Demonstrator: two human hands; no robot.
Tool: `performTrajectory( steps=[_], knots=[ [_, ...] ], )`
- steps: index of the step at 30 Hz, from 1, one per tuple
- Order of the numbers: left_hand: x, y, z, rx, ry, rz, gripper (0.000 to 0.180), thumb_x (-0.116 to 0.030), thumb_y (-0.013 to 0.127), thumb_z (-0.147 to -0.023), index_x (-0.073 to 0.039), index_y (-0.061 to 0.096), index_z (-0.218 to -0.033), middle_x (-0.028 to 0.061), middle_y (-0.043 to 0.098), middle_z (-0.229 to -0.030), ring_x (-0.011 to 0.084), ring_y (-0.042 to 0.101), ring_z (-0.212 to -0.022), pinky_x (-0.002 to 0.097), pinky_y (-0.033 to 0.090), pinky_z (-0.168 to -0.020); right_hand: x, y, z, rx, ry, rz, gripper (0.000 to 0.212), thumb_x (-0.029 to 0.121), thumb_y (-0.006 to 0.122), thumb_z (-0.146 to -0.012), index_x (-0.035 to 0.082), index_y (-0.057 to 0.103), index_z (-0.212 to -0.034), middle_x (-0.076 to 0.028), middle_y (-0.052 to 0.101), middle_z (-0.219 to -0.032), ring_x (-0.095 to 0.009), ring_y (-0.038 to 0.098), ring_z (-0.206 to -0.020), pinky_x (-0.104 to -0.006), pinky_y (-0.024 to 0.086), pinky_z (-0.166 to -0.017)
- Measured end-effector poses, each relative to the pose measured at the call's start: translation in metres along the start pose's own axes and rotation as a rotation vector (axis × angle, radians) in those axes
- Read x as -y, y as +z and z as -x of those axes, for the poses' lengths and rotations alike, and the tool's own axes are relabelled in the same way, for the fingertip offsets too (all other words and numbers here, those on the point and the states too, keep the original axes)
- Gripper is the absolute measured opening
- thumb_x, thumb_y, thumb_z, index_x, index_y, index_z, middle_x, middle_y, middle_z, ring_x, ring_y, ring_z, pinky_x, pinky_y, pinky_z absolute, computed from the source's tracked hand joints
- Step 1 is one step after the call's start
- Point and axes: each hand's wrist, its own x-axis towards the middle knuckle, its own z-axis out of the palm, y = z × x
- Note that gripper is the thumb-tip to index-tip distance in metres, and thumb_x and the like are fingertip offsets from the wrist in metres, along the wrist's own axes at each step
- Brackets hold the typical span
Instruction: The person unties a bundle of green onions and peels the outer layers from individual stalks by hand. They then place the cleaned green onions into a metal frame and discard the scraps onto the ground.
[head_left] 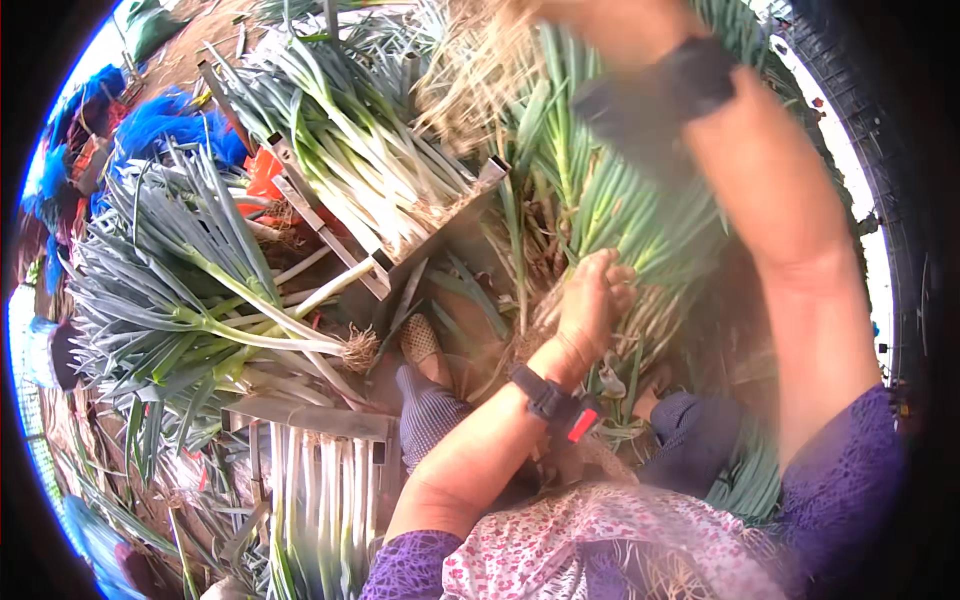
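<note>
My left hand (pixel 597 297) is in the middle with its fingers curled, against the white stems and green leaves of a pile of green onions (pixel 640 225). Whatever lies inside its fingers is hidden. My right arm reaches far forward, and my right hand (pixel 615 25) is smeared by motion and cut by the upper edge. Beside it is a bundle of dry, straw-coloured roots or leaves (pixel 480 75). Both wrists wear dark bands; a dark blurred shape hangs near the right one.
At left, metal frames (pixel 325 232) hold sorted green onions (pixel 345 130). Loose leafy onions (pixel 180 290) with a rooty end lie nearer. A lower rack (pixel 310 415) holds white stems in a row. Blue netting (pixel 180 130) is at far left. My knees and a shoe (pixel 422 345) are below.
</note>
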Motion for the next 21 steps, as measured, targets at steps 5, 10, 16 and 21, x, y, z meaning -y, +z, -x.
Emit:
performTrajectory(
  steps=[5, 10, 16, 21],
  knots=[
    [-0.008, -0.004, -0.003, -0.034, -0.124, -0.037, 0.025, -0.032, 0.044, -0.092, -0.011, 0.052, -0.102, 0.0006, 0.060, -0.084, 0.0119, 0.055, -0.074, 0.0304, 0.043, -0.070, -0.207, 0.015, -0.045, 0.004, 0.153, 0.197, 0.015, 0.022, 0.056, -0.089, 0.008, 0.053, -0.087, -0.001, 0.053, -0.069, -0.007, 0.048, -0.056, -0.0222, 0.043, -0.047],
    [0.031, 0.023, 0.008, 0.373, -0.023, -0.249, 0.018, -0.010, 0.049, -0.091, -0.007, 0.058, -0.107, 0.0082, 0.064, -0.098, 0.0106, 0.058, -0.087, 0.0272, 0.047, -0.068, -0.393, -0.069, -0.016, 0.270, 0.372, 0.800, 0.014, 0.009, 0.056, -0.083, 0.001, 0.060, -0.094, -0.007, 0.057, -0.071, -0.013, 0.054, -0.059, -0.0271, 0.044, -0.049],
    [-0.003, -0.019, 0.002, 0.203, 0.013, -0.261, 0.019, -0.011, 0.050, -0.090, -0.008, 0.057, -0.108, 0.0082, 0.063, -0.098, 0.0115, 0.058, -0.087, 0.0277, 0.047, -0.069, -0.403, 0.026, -0.006, 0.540, 0.454, 1.203, 0.032, 0.030, 0.057, -0.079, 0.002, 0.064, -0.092, -0.022, 0.063, -0.091, -0.034, 0.061, -0.088, -0.0412, 0.047, -0.078],
    [-0.013, -0.011, -0.002, 0.214, -0.007, -0.304, 0.020, -0.013, 0.052, -0.090, -0.008, 0.056, -0.109, 0.0082, 0.063, -0.098, 0.0123, 0.058, -0.087, 0.0282, 0.047, -0.070, -0.386, 0.030, -0.008, 0.403, 0.738, 1.249, 0.039, 0.034, 0.058, -0.081, 0.002, 0.063, -0.104, -0.016, 0.061, -0.110, -0.033, 0.057, -0.103, -0.0413, 0.046, -0.086]
  ],
)
